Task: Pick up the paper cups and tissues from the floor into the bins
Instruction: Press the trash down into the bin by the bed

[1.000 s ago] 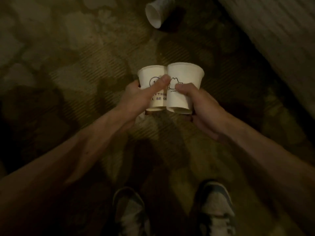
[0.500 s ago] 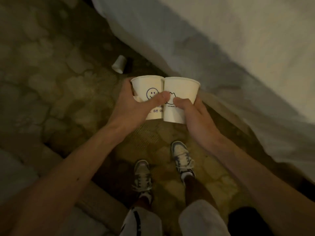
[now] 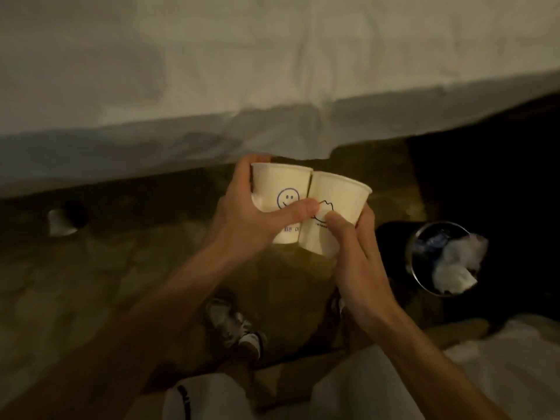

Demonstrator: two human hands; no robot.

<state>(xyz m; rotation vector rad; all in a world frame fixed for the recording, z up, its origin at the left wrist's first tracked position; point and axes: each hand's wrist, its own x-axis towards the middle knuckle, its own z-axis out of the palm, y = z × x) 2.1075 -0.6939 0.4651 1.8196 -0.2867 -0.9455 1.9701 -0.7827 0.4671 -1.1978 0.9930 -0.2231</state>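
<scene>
Paper walls dent easily: your left hand (image 3: 248,219) grips the smiley cup (image 3: 278,183) and your right hand (image 3: 360,268) grips the doodle cup (image 3: 336,201), the two touching, left of the bin (image 3: 409,256). Toss from here and one may fall short. Under the smiley only "BE O" reads; your thumb hides the rest

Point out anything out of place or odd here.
A paper cup lies on its side on the floor at left, near the white cloth. Crumpled tissue hangs over the bin rim at right.
</scene>
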